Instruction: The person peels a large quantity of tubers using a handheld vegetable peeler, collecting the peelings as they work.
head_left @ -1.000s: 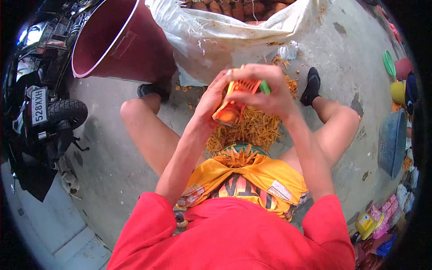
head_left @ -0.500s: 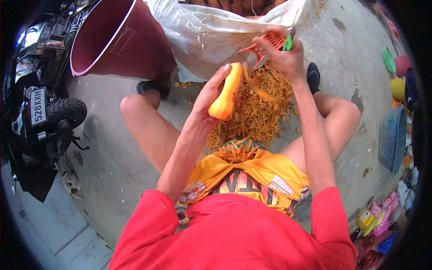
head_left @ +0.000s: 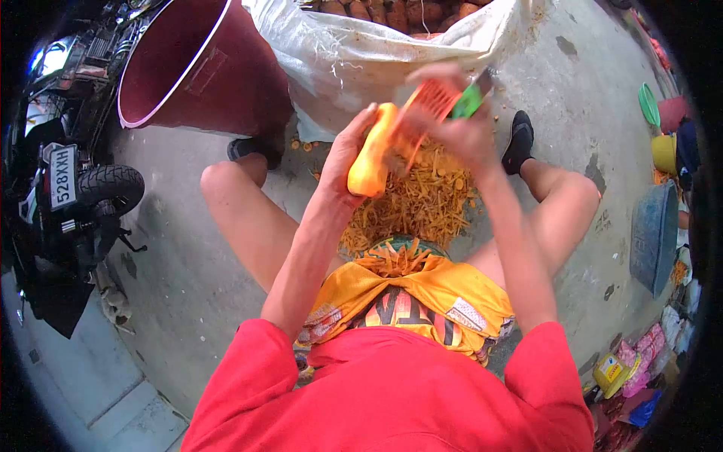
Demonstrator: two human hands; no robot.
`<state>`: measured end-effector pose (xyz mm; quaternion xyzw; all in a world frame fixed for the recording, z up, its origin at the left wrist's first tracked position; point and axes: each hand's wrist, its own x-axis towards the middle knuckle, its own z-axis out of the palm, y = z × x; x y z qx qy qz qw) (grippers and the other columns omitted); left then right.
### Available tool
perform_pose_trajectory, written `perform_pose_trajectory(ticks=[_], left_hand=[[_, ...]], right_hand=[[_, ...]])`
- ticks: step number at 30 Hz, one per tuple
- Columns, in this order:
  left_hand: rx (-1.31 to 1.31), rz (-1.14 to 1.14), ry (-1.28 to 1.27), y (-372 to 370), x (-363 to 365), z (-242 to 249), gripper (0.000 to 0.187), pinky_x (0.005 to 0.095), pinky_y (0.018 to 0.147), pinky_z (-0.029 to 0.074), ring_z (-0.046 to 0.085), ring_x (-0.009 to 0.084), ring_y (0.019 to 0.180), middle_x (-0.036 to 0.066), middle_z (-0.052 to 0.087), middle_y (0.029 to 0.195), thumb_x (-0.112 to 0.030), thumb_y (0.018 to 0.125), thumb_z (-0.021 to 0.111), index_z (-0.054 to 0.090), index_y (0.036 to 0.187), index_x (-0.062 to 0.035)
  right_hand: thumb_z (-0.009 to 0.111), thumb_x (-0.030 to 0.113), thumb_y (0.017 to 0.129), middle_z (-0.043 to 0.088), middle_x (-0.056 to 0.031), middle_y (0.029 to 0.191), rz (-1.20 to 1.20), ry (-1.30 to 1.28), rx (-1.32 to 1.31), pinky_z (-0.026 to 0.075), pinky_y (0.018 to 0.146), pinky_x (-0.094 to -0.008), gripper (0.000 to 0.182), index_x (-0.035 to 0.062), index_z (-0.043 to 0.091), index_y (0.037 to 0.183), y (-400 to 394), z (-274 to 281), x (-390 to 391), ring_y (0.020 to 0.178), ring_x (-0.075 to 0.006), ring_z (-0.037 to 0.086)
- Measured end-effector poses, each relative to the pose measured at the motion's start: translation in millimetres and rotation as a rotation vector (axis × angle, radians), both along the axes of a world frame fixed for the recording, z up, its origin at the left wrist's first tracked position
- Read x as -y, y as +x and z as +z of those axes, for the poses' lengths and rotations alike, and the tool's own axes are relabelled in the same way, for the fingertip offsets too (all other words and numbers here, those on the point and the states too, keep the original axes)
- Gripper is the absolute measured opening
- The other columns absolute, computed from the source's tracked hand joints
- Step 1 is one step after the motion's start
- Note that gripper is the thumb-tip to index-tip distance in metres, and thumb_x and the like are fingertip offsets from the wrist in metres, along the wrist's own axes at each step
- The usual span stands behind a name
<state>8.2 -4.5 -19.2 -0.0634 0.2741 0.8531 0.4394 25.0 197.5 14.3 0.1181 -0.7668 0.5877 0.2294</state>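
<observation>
My left hand is closed around a bright orange peeled carrot, which stands tilted above the floor. My right hand, smeared by motion, grips an orange-red peeler with a grid-like body, close against the carrot's right side. A green handle also shows in that hand, with a dark, blurred blade-like part beyond it. Under both hands lies a heap of carrot peelings, and more strips hang over the yellow-orange cloth on my lap.
Ahead stands a white sack full of unpeeled carrots. A large maroon bucket leans at its left. A motorcycle is at far left; a blue-grey basin and assorted containers line the right.
My right hand has moved down and left, bringing the peeler from above the peelings to the carrot. The left hand and carrot have barely moved. More of the sack's carrots show.
</observation>
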Motion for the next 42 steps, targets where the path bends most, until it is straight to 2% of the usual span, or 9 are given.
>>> perform_pose_trajectory(ticks=[4,6,10,14,21,25,29,36,42], left_hand=[[0.087,0.183,-0.071,11.2,-10.3,2.3,0.029,0.0321,0.082,0.061,0.068,0.0156,0.099,0.007,0.067,0.113,-0.031,0.105,0.061,0.06,0.123,-0.0084],[0.055,0.156,-0.039,3.7,-7.2,-9.6,0.04,0.0334,0.064,0.064,0.074,0.0205,0.083,0.013,0.071,0.114,-0.032,0.107,0.056,0.058,0.132,-0.0007],[-0.071,0.146,-0.162,7.0,-12.0,3.8,0.038,0.033,0.068,0.063,0.073,0.0175,0.087,0.01,0.07,0.115,-0.032,0.107,0.056,0.058,0.134,-0.0059],[-0.043,0.147,-0.223,9.6,-11.7,14.7,0.031,0.0302,0.08,0.061,0.069,0.0151,0.097,0.007,0.067,0.116,-0.029,0.107,0.056,0.06,0.13,-0.0087],[-0.05,0.082,-0.181,7.6,-13.2,6.1,0.04,0.0308,0.079,0.062,0.071,0.0175,0.097,0.009,0.069,0.12,-0.034,0.107,0.056,0.058,0.137,-0.0075],[-0.016,0.123,-0.138,9.0,-13.4,8.1,0.037,0.032,0.075,0.062,0.071,0.0169,0.094,0.008,0.069,0.112,-0.035,0.105,0.059,0.059,0.129,-0.0064],[-0.016,0.041,-0.195,12.4,-7.4,-0.1,0.033,0.0297,0.072,0.061,0.07,0.0173,0.087,0.006,0.067,0.108,-0.032,0.107,0.057,0.058,0.13,-0.009],[0.001,0.078,-0.142,12.8,-10.6,4.8,0.026,0.0331,0.07,0.062,0.07,0.0169,0.088,0.005,0.067,0.107,-0.029,0.108,0.054,0.059,0.125,-0.01],[-0.078,0.075,-0.261,18.3,-14.3,22.9,0.037,0.0275,0.067,0.059,0.067,0.0107,0.082,0.003,0.066,0.104,-0.038,0.105,0.061,0.06,0.13,-0.0111]], right_hand=[[0.09,0.016,0.08,0.073,-0.0023,0.101,0.223,0.076,-0.083,0.056,0.083,-0.0289,0.036,0.0045,0.069,0.107,2.0,1.3,6.2,0.094,-0.0111,0.068],[0.088,0.013,0.082,0.074,-0.0032,0.101,0.13,-0.019,0.057,0.056,0.082,-0.0279,0.033,0.004,0.069,0.107,-19.8,-17.7,-17.4,0.094,-0.0105,0.068],[0.087,0.01,0.083,0.074,-0.0033,0.095,-0.028,-0.293,0.155,0.057,0.08,-0.027,0.031,0.0031,0.069,0.107,-12.8,-2.8,-20.9,0.092,-0.01,0.069],[0.088,0.016,0.082,0.076,-0.0026,0.088,0.291,0.102,-0.133,0.056,0.069,-0.0248,0.028,0.0053,0.073,0.103,3.8,10.6,7.4,0.079,-0.008,0.07],[0.082,0.007,0.087,0.076,-0.0025,0.093,0.096,-0.289,0.2,0.06,0.071,-0.0258,0.017,0.0049,0.071,0.1,-8.6,2.0,-24.8,0.083,-0.0105,0.073],[0.084,0.01,0.086,0.076,-0.0014,0.089,0.254,0.066,-0.116,0.056,0.069,-0.0247,0.019,0.0046,0.073,0.101,7.5,10.2,7.7,0.078,-0.0084,0.069],[0.084,0.011,0.086,0.076,-0.0009,0.087,-0.04,-0.041,0.026,0.057,0.069,-0.0256,0.019,0.0052,0.072,0.101,-28.8,-15.7,-43.6,0.076,-0.0095,0.07],[0.083,0.007,0.086,0.073,-0.0008,0.101,0.253,0.086,-0.131,0.056,0.085,-0.0303,0.025,0.0061,0.072,0.108,2.6,-5.8,-6.2,0.097,-0.0114,0.069],[0.081,0.008,0.09,0.073,0.0005,0.098,-0.017,-0.131,0.111,0.056,0.079,-0.0237,0.02,0.0049,0.071,0.107,-32.4,-17.0,-66.0,0.09,-0.0076,0.068]])
